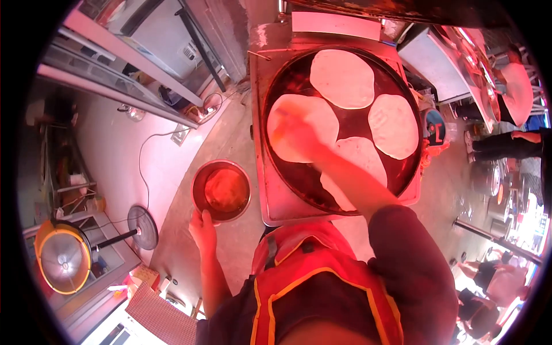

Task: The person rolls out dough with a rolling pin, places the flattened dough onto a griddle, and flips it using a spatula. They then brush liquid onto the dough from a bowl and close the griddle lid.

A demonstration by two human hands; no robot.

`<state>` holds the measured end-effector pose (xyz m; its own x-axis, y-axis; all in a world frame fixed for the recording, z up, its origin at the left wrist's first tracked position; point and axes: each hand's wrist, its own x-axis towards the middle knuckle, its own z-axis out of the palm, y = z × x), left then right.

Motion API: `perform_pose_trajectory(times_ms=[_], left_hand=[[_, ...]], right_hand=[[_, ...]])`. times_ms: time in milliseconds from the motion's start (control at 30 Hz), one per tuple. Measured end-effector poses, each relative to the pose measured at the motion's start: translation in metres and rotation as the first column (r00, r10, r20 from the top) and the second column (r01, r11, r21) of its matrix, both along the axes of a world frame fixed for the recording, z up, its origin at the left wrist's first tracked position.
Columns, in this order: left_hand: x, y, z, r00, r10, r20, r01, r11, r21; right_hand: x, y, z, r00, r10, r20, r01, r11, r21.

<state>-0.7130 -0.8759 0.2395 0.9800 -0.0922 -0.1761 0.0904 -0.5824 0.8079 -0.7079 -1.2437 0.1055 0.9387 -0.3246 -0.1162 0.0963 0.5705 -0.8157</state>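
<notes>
Pan (356, 123), round. Flatbread (313, 109), at its nine o'clock, beneath the right hand (296, 131). Pot (199, 187), eight o'clock from that hand — left hand (203, 230) nearer, clasping the rim at seven. Right hand, blurred — grip cannot be told.

Four flatbreads (342, 79), one wide pan (352, 123), one held pot (199, 187), one fan (63, 261).

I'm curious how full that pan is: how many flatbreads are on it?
4, as pictured: top flatbread, right flatbread, left flatbread partly behind the right hand, bottom flatbread partly behind the forearm. No others show.
</notes>
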Motion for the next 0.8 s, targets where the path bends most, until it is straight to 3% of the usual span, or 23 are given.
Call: perform_pose_trajectory(times_ms=[33,67,167,233,267,300,333,400,500,567,600,633,700,767,800], left_hand=[[0.0,-0.001,0.006,1.0,-0.019,0.011,0.019,0.999,0.035],[0.001,-0.002,0.01,0.999,-0.038,0.023,0.036,0.997,0.069],[0.002,-0.007,0.013,0.987,-0.106,0.119,0.091,0.988,0.121],[0.003,-0.006,0.012,0.996,-0.083,0.045,0.079,0.993,0.086],[0.006,-0.005,0.012,0.997,-0.071,0.011,0.07,0.995,0.069],[0.01,-0.005,0.012,0.996,-0.085,0.039,0.081,0.992,0.098],[0.013,-0.005,0.012,0.993,-0.097,0.066,0.088,0.988,0.126],[0.015,-0.011,0.019,0.993,-0.106,0.057,0.098,0.988,0.12],[0.025,-0.029,0.032,0.992,-0.125,0.016,0.124,0.99,0.065],[0.035,-0.032,0.03,0.983,-0.177,0.05,0.17,0.979,0.115],[0.036,-0.044,0.036,0.982,-0.18,0.053,0.175,0.981,0.089],[0.036,-0.059,0.048,0.981,-0.185,0.056,0.182,0.981,0.063],[0.04,-0.081,0.059,0.975,-0.212,0.067,0.21,0.977,0.034],[0.046,-0.098,0.063,0.964,-0.253,0.081,0.252,0.967,0.023],[0.049,-0.109,0.069,0.953,-0.287,0.095,0.285,0.958,0.034]], right_hand=[[-0.018,0.023,0.044,0.998,0.069,0.007,-0.04,0.661,-0.75],[-0.036,0.046,0.091,0.991,-0.046,0.123,0.118,-0.099,-0.988],[-0.066,0.053,0.106,0.939,-0.335,-0.081,0.095,0.477,-0.873],[-0.099,0.001,0.022,0.842,-0.293,-0.453,0.068,0.89,-0.45],[-0.117,-0.027,0.013,0.867,-0.413,-0.278,0.235,0.832,-0.503],[-0.134,-0.059,0.019,0.798,-0.521,-0.302,0.254,0.745,-0.617],[-0.144,-0.074,0.054,0.745,-0.643,-0.175,0.42,0.657,-0.626],[-0.174,-0.13,0.056,0.666,-0.728,-0.163,0.305,0.465,-0.831],[-0.148,-0.128,0.113,0.669,-0.743,0.002,0.26,0.232,-0.937],[-0.119,-0.113,0.084,0.82,-0.572,0.01,0.357,0.498,-0.79],[-0.097,-0.09,0.08,0.893,-0.451,0.008,0.398,0.779,-0.485],[-0.088,-0.083,0.08,0.94,-0.309,-0.144,0.211,0.86,-0.465],[-0.085,-0.117,0.067,0.817,-0.518,-0.254,0.207,0.674,-0.709],[-0.095,-0.159,0.073,0.649,-0.705,-0.286,0.099,0.451,-0.887],[-0.099,-0.168,0.089,0.655,-0.732,-0.189,0.273,0.462,-0.844]])
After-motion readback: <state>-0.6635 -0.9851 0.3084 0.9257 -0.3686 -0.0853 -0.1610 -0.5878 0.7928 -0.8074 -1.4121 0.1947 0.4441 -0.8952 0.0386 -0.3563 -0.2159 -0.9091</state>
